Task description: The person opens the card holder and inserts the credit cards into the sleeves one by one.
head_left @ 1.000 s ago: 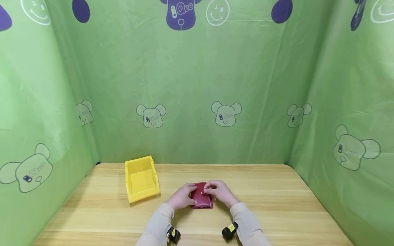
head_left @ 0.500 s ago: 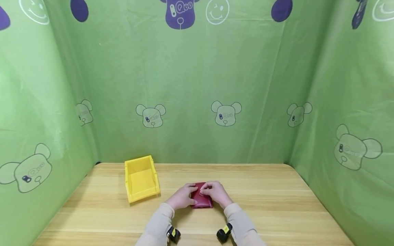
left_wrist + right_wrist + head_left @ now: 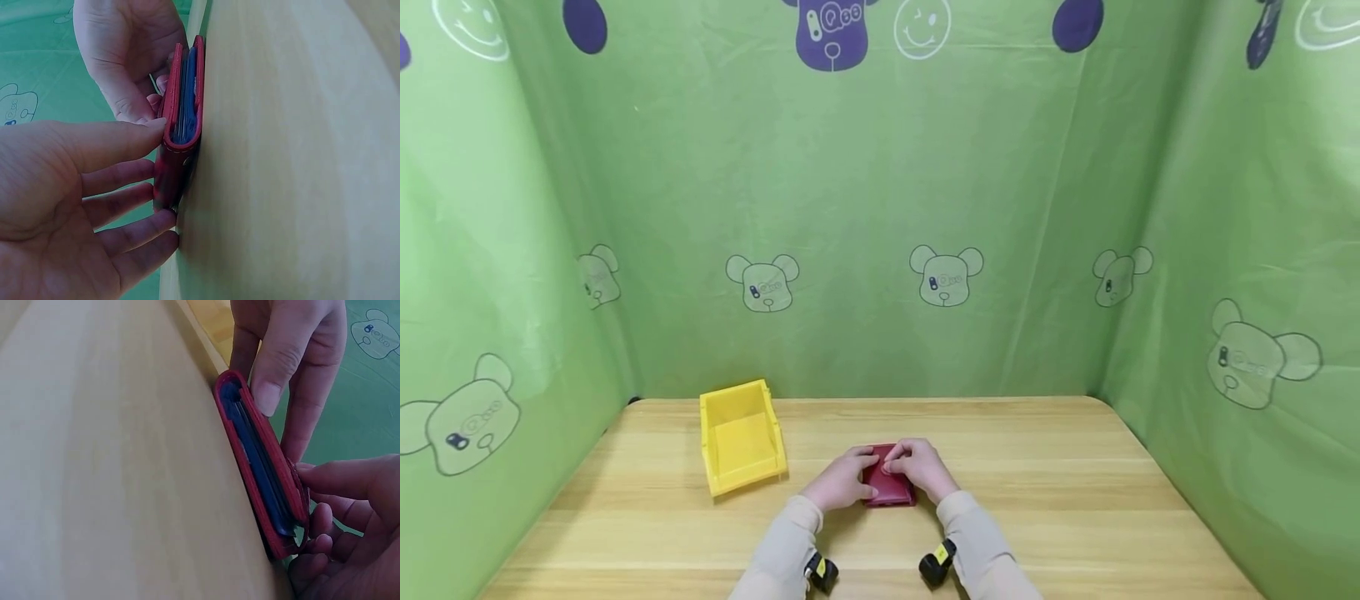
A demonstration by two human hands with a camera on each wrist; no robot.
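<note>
A red card wallet lies folded on the table between both hands. Dark and blue card sleeves show inside it in the left wrist view, where its stitched rounded spine faces my left hand. That hand holds the wallet along the spine side, thumb on the cover's edge, fingers spread along its side. From the other side my right hand reaches over the cover, its thumb and forefinger pinching the closing strap. The right wrist view shows its other fingers curled at the wallet's open edge. The strap's snap is hidden under the fingertips.
A yellow plastic bin stands at the left of the wooden table. Green printed curtains enclose the back and sides. Black wrist cameras are strapped over the grey sleeves.
My right hand has moved left over the wallet, carrying the strap onto the cover. The left hand holds its place. The whole head view has shifted slightly.
</note>
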